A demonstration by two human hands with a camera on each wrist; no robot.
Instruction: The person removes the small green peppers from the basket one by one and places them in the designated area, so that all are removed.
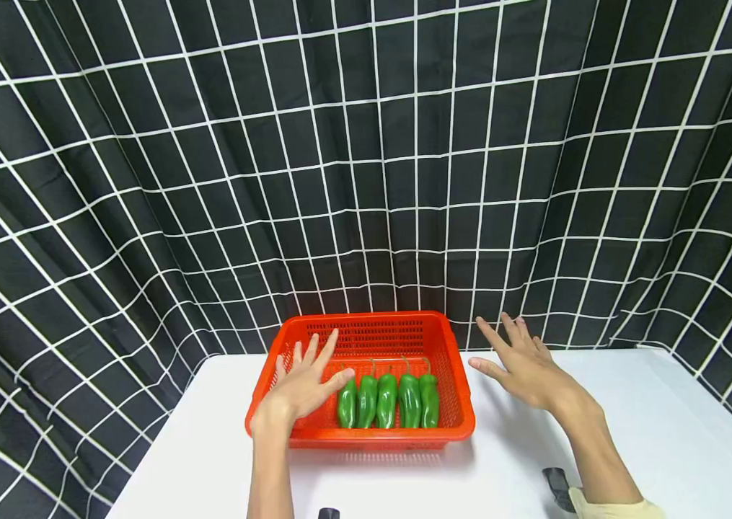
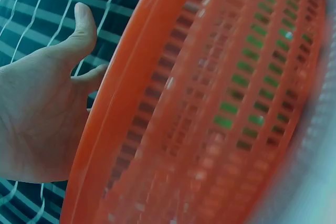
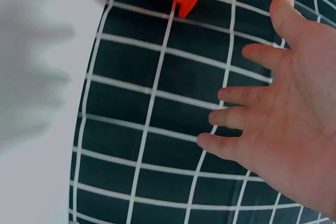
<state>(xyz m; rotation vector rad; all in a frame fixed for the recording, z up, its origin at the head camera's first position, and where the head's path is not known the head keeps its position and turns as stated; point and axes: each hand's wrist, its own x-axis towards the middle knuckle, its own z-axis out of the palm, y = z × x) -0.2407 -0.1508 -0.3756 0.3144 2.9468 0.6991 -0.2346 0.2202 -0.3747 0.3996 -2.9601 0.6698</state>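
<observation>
Red basket [image 1: 378, 435] holds five green peppers [image 1: 387, 404]. Left hand [image 1: 301, 388] above its left side, right hand [image 1: 528, 373] off its right; fingers [image 3: 242, 95] spread.

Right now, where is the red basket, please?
In the head view, the red basket sits low-centre on the white table, partly hidden by the left hand.

Person's wearing a pale cream sleeve [image 1: 615, 507] on the right arm [image 1: 593, 450], and a little black gadget [image 1: 558, 487] is showing right by it.
</observation>
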